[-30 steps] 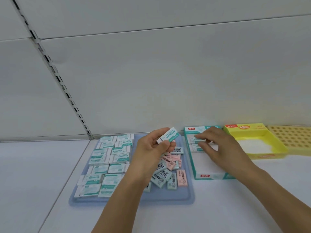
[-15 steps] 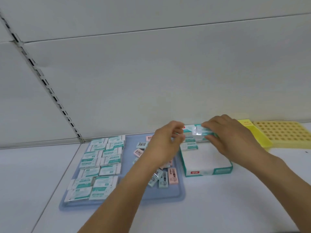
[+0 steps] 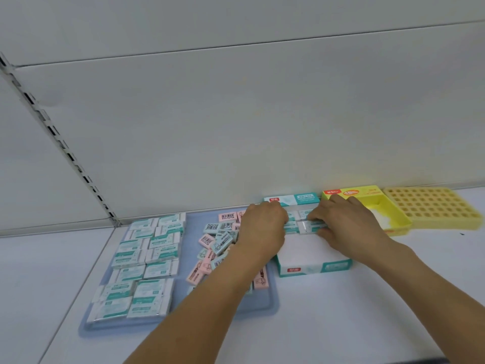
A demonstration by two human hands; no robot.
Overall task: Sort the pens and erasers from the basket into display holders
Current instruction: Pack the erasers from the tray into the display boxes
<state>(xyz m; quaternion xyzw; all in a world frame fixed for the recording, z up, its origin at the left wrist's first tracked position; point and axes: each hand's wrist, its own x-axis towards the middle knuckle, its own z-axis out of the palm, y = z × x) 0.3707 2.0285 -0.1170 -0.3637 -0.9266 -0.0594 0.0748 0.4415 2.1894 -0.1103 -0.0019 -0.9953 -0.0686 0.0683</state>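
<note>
Right now most erasers lie on the blue tray (image 3: 270, 298), beside the teal display box (image 3: 315, 267). Both the left hand (image 3: 262, 227) and right hand (image 3: 349, 222) press curled fingers on a teal-wrapped eraser (image 3: 312, 226) at the box's back row; whether they pinch it I cannot tell. Best to seat it flat, flush against its neighbours.

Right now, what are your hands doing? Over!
Both hands in teal box. Right hand setting eraser in back row; left hand steadying beside it. Nothing in the way.

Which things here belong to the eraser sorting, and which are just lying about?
In the job: teal display box, teal-white erasers, small pink and blue erasers, blue tray, both hands.
Lying about: yellow box, yellow grid holder.
</note>
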